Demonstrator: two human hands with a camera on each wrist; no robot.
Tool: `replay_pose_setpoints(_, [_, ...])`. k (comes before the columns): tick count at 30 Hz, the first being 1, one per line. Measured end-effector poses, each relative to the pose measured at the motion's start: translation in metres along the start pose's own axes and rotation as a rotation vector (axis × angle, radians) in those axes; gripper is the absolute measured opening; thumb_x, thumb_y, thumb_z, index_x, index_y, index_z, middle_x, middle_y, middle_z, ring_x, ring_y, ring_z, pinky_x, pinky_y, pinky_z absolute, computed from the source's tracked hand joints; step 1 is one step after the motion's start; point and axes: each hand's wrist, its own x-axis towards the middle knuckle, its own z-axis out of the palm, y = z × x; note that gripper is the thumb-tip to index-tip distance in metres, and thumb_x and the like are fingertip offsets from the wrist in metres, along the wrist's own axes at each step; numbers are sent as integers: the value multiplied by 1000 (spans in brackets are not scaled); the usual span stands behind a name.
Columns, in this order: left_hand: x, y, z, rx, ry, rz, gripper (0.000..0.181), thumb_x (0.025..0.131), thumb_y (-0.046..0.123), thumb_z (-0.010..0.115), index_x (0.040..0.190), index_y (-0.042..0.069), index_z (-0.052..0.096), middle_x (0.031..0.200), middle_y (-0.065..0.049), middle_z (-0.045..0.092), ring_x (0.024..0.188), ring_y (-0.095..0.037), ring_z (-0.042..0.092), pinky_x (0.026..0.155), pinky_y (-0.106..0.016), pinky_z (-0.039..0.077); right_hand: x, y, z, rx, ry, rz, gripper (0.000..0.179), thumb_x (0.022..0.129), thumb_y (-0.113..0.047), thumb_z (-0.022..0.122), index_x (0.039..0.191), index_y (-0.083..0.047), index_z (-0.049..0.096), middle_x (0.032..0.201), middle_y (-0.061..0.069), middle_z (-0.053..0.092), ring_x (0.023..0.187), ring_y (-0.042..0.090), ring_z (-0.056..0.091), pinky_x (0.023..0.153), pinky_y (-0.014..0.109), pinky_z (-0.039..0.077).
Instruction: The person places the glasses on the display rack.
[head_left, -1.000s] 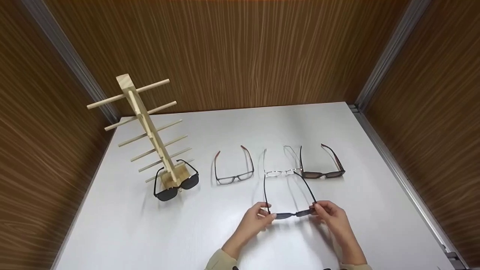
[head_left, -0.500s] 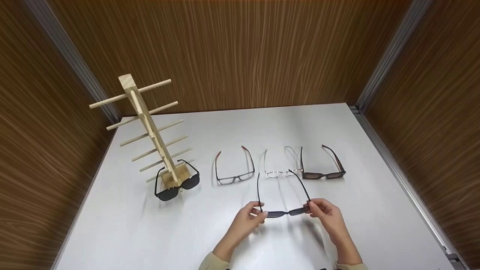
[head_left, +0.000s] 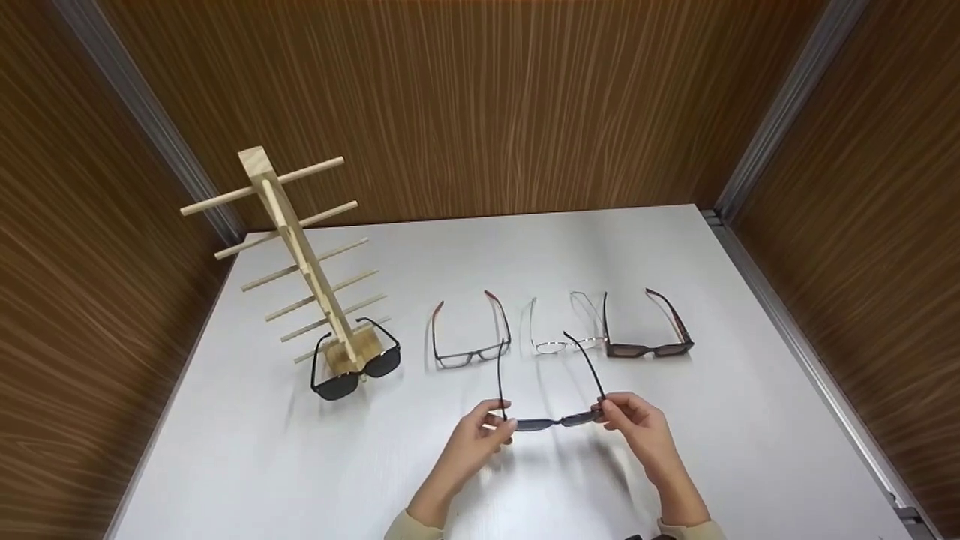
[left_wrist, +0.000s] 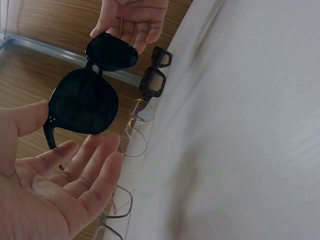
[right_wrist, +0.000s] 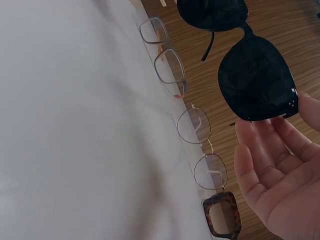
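Black sunglasses (head_left: 533,425) with dark lenses are held above the table by both hands, temples unfolded and pointing away from the person. My left hand (head_left: 471,444) pinches the left end of the frame near the hinge. At the opposite end, my right hand (head_left: 642,433) pinches the other hinge corner between thumb and fingers. The dark lenses (left_wrist: 84,102) show large in the left wrist view, and one lens (right_wrist: 257,80) fills much of the upper right wrist view. Behind them on the table lie thin metal-framed glasses (head_left: 551,347), partly crossed by a temple of the sunglasses.
A wooden display stand (head_left: 300,259) with several crossbars stands at left, another pair of black sunglasses (head_left: 337,386) hanging low on it. Grey-framed glasses (head_left: 454,361) and tortoiseshell sunglasses (head_left: 649,350) lie on the white table (head_left: 247,465). Wood-grain panels (head_left: 480,105) enclose it.
Both hands have moved left and slightly away from the person, carrying the sunglasses with them. The grip at both ends looks the same. The other glasses and the stand have stayed put.
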Motion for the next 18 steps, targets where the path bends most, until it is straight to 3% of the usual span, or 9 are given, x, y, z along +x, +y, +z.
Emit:
replay_pose_setpoints(3, [-2, 0, -5, 4, 9, 2, 35, 92, 19, 59, 121, 0, 53, 89, -7, 59, 84, -36, 63, 71, -41, 51, 2, -1, 5, 5, -12, -16, 25, 89, -9, 62, 103, 11, 58, 92, 19, 65, 81, 25, 64, 70, 30, 51])
replay_pose_setpoints(13, [-6, 0, -18, -14, 61, -2, 38, 94, 19, 57, 126, 0, 50, 92, -7, 57, 85, -34, 63, 76, -46, 50, 13, 0, 24, 20, -48, -71, 30, 89, -10, 63, 107, 14, 56, 94, 18, 66, 81, 21, 64, 71, 30, 52])
replay_pose_setpoints(18, [-8, 1, -24, -3, 84, -14, 41, 94, 21, 56, 129, 1, 48, 94, -8, 57, 88, -34, 62, 77, -46, 50, 16, -3, 33, 25, -73, -61, 27, 90, -10, 62, 106, 12, 59, 95, 19, 65, 83, 23, 64, 73, 31, 52])
